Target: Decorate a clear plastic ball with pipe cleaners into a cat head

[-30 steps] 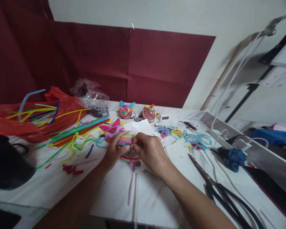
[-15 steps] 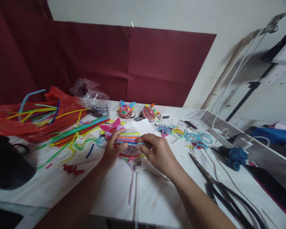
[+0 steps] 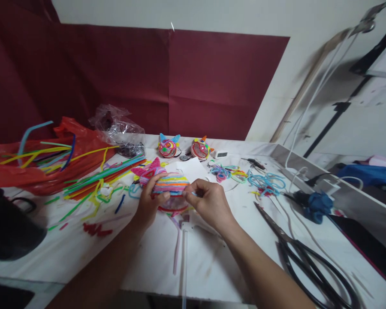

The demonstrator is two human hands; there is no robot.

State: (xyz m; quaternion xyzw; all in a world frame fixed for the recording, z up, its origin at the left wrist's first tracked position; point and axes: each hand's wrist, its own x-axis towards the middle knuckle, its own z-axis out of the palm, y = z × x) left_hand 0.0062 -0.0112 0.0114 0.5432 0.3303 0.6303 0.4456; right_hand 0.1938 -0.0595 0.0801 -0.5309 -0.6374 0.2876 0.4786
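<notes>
My left hand (image 3: pixel 152 201) is wrapped around the left side of a striped craft figure (image 3: pixel 170 183), thumb in front. Rows of coloured pipe cleaners cover its upper part; a pink pointed-eared head (image 3: pixel 152 169) sticks out at the left. Below the stripes its clear rounded body shows. At the right edge of the stripes my right hand (image 3: pixel 207 197) is closed, thumb and index finger pinching the end of a blue pipe cleaner along the lowest row. Under the hands lies what looks like a white glue gun (image 3: pixel 206 226), partly hidden, with a clear stick (image 3: pixel 184 257) toward me.
Large black scissors (image 3: pixel 292 244) lie at the right by cables. Two similar finished-looking figures (image 3: pixel 168 147) stand at the back. Loose pipe cleaners (image 3: pixel 107 174) and a red bag (image 3: pixel 83 141) fill the left, behind a black container (image 3: pixel 13 227). Blue scraps (image 3: pixel 266 182) lie right.
My right fingers have shifted slightly at the figure's right edge; a dark sliver beside them no longer shows. My left hand keeps its hold. The whole view has shifted slightly.
</notes>
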